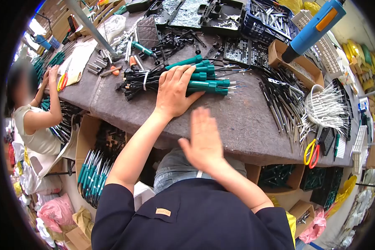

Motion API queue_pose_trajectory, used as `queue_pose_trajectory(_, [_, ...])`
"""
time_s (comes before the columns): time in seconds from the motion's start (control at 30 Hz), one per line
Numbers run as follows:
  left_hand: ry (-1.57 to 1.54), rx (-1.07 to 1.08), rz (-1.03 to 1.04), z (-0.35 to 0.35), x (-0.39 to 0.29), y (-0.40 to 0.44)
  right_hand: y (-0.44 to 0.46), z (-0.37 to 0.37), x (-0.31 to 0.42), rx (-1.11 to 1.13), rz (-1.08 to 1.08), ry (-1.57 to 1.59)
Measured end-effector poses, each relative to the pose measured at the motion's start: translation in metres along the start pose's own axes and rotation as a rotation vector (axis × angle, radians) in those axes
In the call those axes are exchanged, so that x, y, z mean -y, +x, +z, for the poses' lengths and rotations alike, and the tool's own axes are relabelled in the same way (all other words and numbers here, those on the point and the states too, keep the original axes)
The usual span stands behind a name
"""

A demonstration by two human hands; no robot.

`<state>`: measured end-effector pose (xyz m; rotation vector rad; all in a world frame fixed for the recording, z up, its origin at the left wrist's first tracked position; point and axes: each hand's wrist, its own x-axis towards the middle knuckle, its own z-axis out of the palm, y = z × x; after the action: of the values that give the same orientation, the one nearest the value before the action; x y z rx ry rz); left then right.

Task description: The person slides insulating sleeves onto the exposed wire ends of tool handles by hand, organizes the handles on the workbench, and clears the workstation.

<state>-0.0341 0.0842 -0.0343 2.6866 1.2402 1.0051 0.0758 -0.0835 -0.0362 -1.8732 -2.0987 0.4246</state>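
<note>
My left hand (175, 89) lies over a bundle of green soldering iron handles (208, 85), its fingers wrapped across the top and the thumb out along the near side. Thin wires stick out of the handles' right ends. To the left of this hand, black cords (141, 79) are gathered with a white tie. My right hand (206, 137), slightly blurred, is above the table's front edge with its fingers stretched out and nothing in it. It is apart from the bundle.
A blue electric screwdriver (314, 29) hangs at upper right. Below it are black-and-metal rods (279, 104), a basket of white rods (327, 104) and scissors (311, 153). Another person (37, 116) works at the left. A box of green-handled tools (96, 171) stands below the table.
</note>
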Motion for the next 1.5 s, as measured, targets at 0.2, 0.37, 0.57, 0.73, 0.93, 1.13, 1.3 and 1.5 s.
queue_pose_trajectory(0.2, [0.011, 0.007, 0.016, 0.001, 0.001, -0.001, -0.019, -0.013, 0.009, -0.035, -0.225, 0.181])
queue_pose_trajectory(0.37, [0.015, 0.006, 0.015, -0.004, -0.001, 0.001, -0.025, -0.032, -0.077, -0.278, 0.370, -0.039])
queue_pose_trajectory(0.57, [-0.023, 0.007, 0.023, 0.001, 0.004, 0.001, 0.004, -0.001, -0.012, -0.069, 0.141, -0.062])
queue_pose_trajectory(0.73, [-0.025, -0.011, 0.024, 0.003, 0.005, 0.000, -0.007, 0.029, 0.031, -0.042, -0.194, 0.078])
queue_pose_trajectory(0.93, [-0.045, -0.015, 0.026, 0.002, 0.004, -0.001, -0.021, 0.002, 0.020, 0.005, -0.403, 0.161])
queue_pose_trajectory(1.13, [-0.049, -0.020, 0.032, 0.003, 0.007, -0.001, -0.005, 0.003, -0.002, -0.093, -0.033, 0.032])
queue_pose_trajectory(1.3, [-0.006, 0.000, 0.015, 0.001, 0.005, 0.001, -0.019, 0.045, 0.047, 0.081, -0.449, 0.219])
queue_pose_trajectory(1.5, [-0.024, 0.007, 0.015, 0.002, 0.006, 0.001, -0.014, 0.009, 0.010, -0.217, -0.313, 0.210])
